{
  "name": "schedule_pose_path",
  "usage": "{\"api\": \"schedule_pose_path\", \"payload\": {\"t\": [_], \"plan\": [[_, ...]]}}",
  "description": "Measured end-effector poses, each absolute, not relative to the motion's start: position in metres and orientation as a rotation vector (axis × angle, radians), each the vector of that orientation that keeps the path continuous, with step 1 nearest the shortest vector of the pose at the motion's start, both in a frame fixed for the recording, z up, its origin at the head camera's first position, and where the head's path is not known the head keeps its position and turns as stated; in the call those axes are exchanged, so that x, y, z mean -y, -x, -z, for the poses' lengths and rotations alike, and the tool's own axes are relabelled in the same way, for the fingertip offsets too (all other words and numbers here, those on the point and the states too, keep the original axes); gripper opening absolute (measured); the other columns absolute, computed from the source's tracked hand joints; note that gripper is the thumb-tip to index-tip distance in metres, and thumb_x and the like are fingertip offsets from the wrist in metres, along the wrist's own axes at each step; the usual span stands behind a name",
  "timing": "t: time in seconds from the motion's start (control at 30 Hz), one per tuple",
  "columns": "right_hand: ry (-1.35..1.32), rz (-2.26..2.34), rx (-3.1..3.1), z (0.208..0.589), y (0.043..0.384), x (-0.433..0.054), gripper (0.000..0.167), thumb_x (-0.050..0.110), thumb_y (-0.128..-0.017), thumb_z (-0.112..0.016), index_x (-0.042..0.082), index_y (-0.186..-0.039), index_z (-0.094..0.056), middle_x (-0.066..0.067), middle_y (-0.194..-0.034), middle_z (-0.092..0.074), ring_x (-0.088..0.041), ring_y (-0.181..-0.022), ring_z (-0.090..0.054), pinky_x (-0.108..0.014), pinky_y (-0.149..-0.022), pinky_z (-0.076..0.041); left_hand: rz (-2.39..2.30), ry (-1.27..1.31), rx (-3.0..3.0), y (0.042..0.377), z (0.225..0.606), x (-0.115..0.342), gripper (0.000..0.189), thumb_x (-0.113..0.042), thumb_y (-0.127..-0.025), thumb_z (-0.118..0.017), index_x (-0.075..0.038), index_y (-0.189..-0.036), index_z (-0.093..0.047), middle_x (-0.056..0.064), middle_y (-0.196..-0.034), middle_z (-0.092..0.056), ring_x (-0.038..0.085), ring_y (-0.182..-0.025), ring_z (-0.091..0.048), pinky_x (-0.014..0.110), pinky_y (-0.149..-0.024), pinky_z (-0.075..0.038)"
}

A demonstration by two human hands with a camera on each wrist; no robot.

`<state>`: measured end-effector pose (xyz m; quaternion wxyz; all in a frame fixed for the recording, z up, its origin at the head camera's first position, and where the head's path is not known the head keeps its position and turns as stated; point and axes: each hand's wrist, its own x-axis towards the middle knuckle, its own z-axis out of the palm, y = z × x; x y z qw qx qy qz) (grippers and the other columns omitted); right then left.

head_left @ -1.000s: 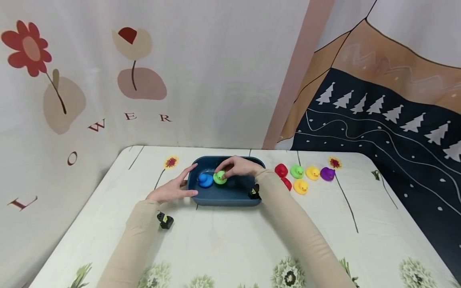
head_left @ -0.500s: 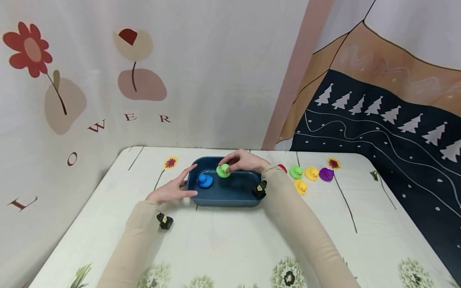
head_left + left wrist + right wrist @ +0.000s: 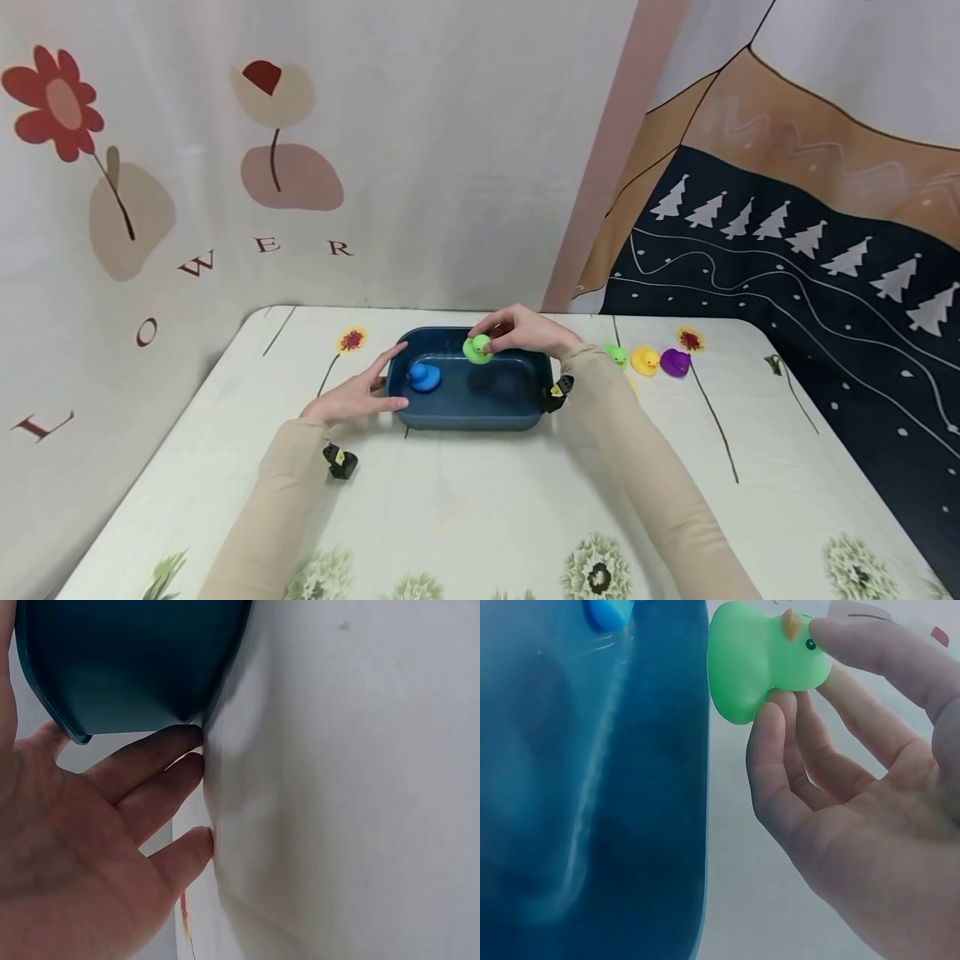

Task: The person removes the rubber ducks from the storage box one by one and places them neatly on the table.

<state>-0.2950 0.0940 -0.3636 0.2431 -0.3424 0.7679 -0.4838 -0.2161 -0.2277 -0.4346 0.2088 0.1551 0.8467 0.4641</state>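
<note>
A dark blue plastic basin [image 3: 465,421] stands on the table, with a blue rubber duck [image 3: 425,377] in its left part. My right hand [image 3: 531,331] pinches a light green rubber duck [image 3: 477,349] by the head between thumb and fingers. In the head view this duck overlaps the basin's back area; the right wrist view has it upright-side turned, level with the rim. At the basin's left end is my left hand [image 3: 358,397], thumb and forefinger spread across the end, touching the rim. Its other fingers [image 3: 161,795] reach down to the tabletop beside the basin wall.
Right of the basin, another green duck [image 3: 617,356], a yellow duck [image 3: 645,361] and a purple duck [image 3: 675,362] line up on the flower-printed tablecloth [image 3: 450,508]. My right sleeve [image 3: 637,442] covers part of that group. A curtain [image 3: 435,167] hangs behind the table.
My right hand has lifted the green duck off the basin floor beside the blue one and carried it right and toward the back. The left hand stays at the basin's end.
</note>
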Motion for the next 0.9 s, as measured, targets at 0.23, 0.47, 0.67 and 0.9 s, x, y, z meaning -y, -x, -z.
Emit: {"api": "schedule_pose_path", "payload": {"t": [0.23, 0.47, 0.67, 0.9], "plan": [[0.881, 1.343, -2.122, 0.365, 0.289, -0.105, 0.032, 0.003, -0.09, -0.066, -0.001, -0.121, -0.065, -0.012, -0.112, -0.066, -0.024, -0.092, -0.059, -0.031, -0.085, -0.05, -1.304, -0.452, -2.351, 0.214, 0.432, 0.228, 0.093, -0.027, -0.092, -0.068, -0.03, -0.156, -0.002, 0.027, -0.157, -0.009, 0.052, -0.136, -0.022, 0.07, -0.099, -0.027], [0.79, 1.36, -2.165, 0.367, 0.283, -0.12, 0.031, 0.007, -0.091, -0.066, 0.003, -0.122, -0.066, -0.008, -0.114, -0.065, -0.025, -0.097, -0.059, -0.033, -0.088, -0.049, -1.304, -0.425, -2.353, 0.213, 0.43, 0.227, 0.093, -0.026, -0.092, -0.069, -0.03, -0.156, -0.001, 0.027, -0.156, -0.009, 0.052, -0.136, -0.022, 0.07, -0.099, -0.026], [0.753, 1.367, -2.193, 0.369, 0.278, -0.131, 0.032, 0.008, -0.09, -0.066, 0.003, -0.122, -0.066, -0.008, -0.113, -0.065, -0.026, -0.097, -0.058, -0.035, -0.088, -0.048, -1.299, -0.426, -2.359, 0.214, 0.431, 0.228, 0.092, -0.024, -0.092, -0.068, -0.031, -0.156, -0.001, 0.025, -0.157, -0.006, 0.053, -0.136, -0.022, 0.071, -0.099, -0.026], [0.775, 1.344, -2.213, 0.37, 0.27, -0.146, 0.032, 0.007, -0.091, -0.066, 0.002, -0.122, -0.065, -0.009, -0.111, -0.064, -0.026, -0.095, -0.057, -0.032, -0.083, -0.05, -1.308, -0.434, -2.349, 0.215, 0.432, 0.228, 0.093, -0.027, -0.092, -0.069, -0.031, -0.156, -0.002, 0.025, -0.157, -0.006, 0.052, -0.136, -0.021, 0.07, -0.099, -0.027]]}}
